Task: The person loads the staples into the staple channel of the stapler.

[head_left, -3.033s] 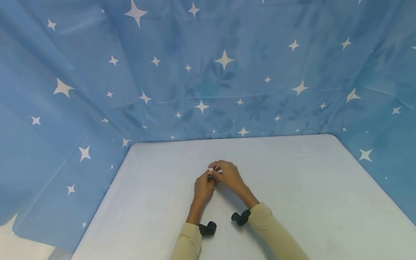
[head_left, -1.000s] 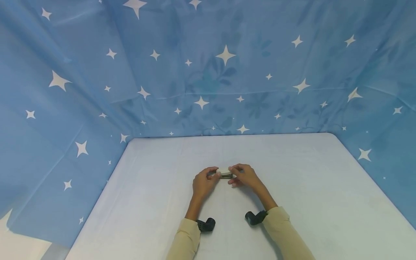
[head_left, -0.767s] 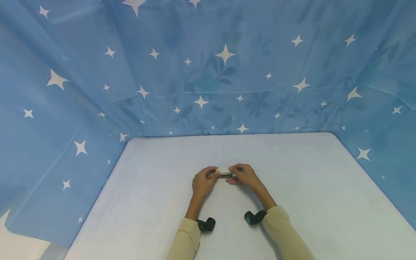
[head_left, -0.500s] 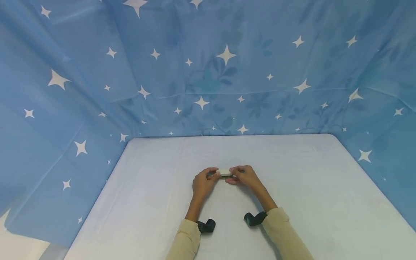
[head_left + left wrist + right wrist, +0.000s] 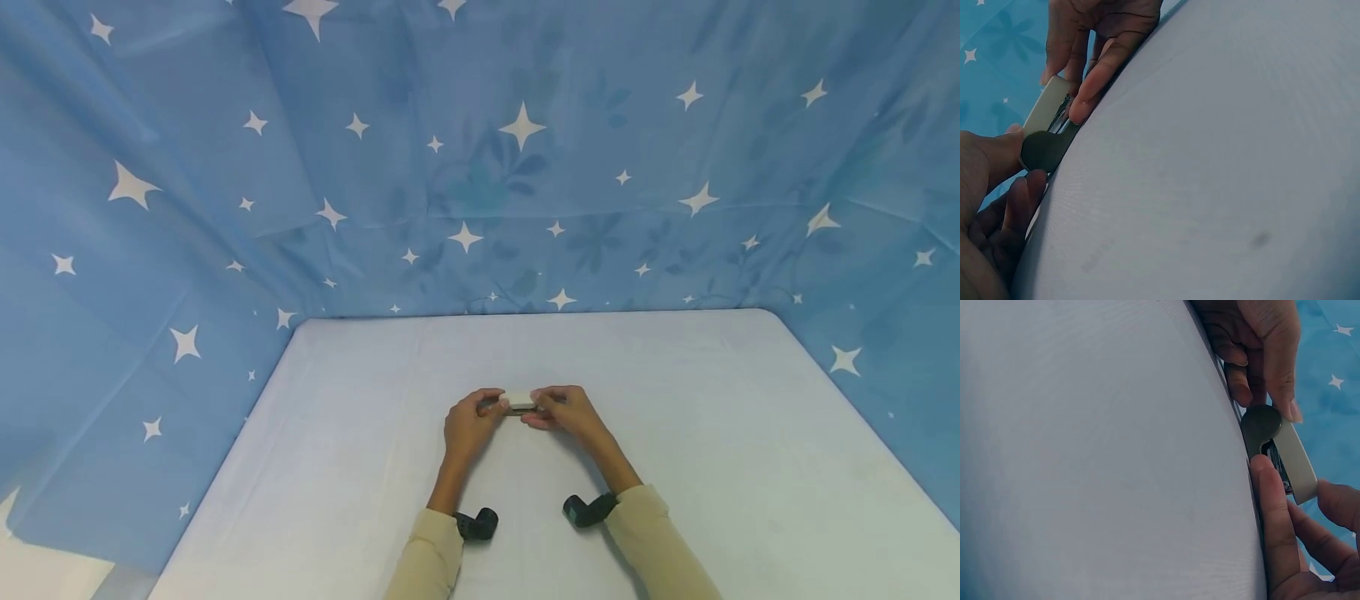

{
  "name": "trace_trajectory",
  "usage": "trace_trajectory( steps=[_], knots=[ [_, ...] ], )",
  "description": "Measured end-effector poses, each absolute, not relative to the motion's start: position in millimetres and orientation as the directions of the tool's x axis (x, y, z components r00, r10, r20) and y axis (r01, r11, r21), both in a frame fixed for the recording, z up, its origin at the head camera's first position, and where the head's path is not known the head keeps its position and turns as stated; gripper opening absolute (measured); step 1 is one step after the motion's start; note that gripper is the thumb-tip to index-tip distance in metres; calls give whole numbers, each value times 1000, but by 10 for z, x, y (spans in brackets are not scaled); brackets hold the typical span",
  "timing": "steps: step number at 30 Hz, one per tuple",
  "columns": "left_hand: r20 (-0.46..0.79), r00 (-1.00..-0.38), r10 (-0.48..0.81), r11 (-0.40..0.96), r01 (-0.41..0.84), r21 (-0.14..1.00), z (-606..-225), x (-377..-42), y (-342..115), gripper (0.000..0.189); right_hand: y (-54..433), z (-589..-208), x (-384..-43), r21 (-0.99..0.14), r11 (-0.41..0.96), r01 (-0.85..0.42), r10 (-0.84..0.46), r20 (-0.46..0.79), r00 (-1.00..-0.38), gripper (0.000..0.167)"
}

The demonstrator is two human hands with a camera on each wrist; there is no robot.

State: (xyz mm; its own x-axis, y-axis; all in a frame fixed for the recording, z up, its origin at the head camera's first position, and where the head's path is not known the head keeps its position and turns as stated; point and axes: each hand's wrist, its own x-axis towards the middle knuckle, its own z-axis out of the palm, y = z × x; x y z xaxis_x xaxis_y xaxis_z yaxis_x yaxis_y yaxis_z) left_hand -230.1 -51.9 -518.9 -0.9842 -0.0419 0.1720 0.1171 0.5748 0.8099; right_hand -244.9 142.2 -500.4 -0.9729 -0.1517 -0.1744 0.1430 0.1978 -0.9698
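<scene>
A small stapler [image 5: 519, 400], with a cream top and a dark green base, is held low over the white table, lying crosswise between both hands. My left hand [image 5: 467, 427] pinches its rounded hinge end, thumb towards me; in the left wrist view, the left hand's fingers [image 5: 1019, 203] are curled beneath that end. My right hand [image 5: 573, 412] grips the other end. The right wrist view has the right thumb [image 5: 1338, 501] at the tip of the cream top and a finger along the base. A gap with metal inside shows between the stapler's top and base.
The white-covered table [image 5: 360, 467] spreads around both hands. Behind it and along both sides hangs a blue curtain [image 5: 420, 183] with white stars. Black wrist cameras [image 5: 477, 524] sit at the sleeve cuffs.
Three seconds ago the hands were close together and mostly hid the stapler. They have since drawn apart, the right hand moving right, and the stapler shows lengthwise. Over the last second little has moved.
</scene>
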Motion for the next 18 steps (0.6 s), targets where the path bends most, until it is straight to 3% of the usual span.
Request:
trace_trajectory(
  steps=[6, 18],
  knots=[
    [177, -983, -41, 576, 122, 808, -5200, -2270, -512, 29, 1424, -5039, -2424, -975, 62, 213, -201, -222, -954, 45],
    [178, -984, -32, 558, 130, 820, -5226, -2305, -544, 31, 1405, -5047, -2416, -980, 59, 190, -187, -198, -962, 47]
  ],
)
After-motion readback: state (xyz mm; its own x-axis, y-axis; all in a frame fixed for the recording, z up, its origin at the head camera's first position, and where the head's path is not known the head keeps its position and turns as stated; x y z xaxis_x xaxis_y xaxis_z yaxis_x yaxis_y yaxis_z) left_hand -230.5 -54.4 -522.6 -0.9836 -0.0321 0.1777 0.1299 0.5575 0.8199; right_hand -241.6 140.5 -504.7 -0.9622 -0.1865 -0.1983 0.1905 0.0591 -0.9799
